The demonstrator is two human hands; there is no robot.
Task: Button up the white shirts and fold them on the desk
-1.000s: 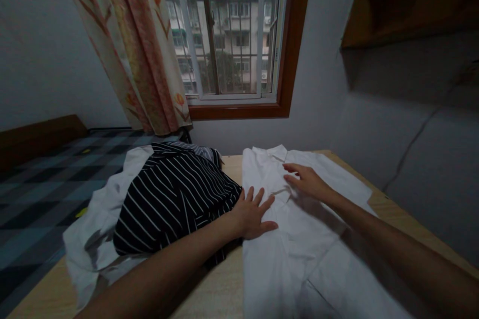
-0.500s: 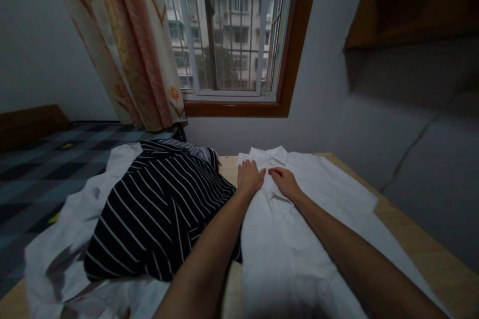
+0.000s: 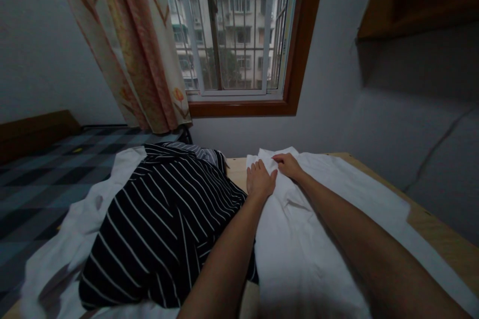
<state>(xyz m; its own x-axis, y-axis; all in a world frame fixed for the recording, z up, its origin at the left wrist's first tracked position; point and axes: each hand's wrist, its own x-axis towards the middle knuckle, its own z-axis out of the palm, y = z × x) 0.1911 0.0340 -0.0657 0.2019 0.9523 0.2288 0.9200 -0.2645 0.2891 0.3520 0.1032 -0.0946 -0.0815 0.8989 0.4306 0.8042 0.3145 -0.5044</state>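
Note:
A white shirt (image 3: 299, 244) lies spread out in front of me, its collar (image 3: 267, 153) at the far end and one short sleeve reaching to the right. My left hand (image 3: 261, 179) rests flat on the shirt's left edge below the collar, fingers spread. Close beside it, my right hand (image 3: 289, 164) pinches the cloth near the collar between thumb and fingers. Folds run down the shirt front from between the hands. Part of the shirt is hidden under my right forearm.
A black garment with white stripes (image 3: 160, 224) is heaped to the left, over more white cloth (image 3: 80, 219). Underneath is a pale wooden board (image 3: 437, 229). Further left is a checked bed cover (image 3: 30, 194). A window (image 3: 232, 35), a curtain (image 3: 138, 55) and a wall shelf (image 3: 422, 15) stand beyond.
My right hand has moved up towards the collar, and the cloth near it is more bunched. My left hand stays flat on the shirt. The view has shifted slightly left.

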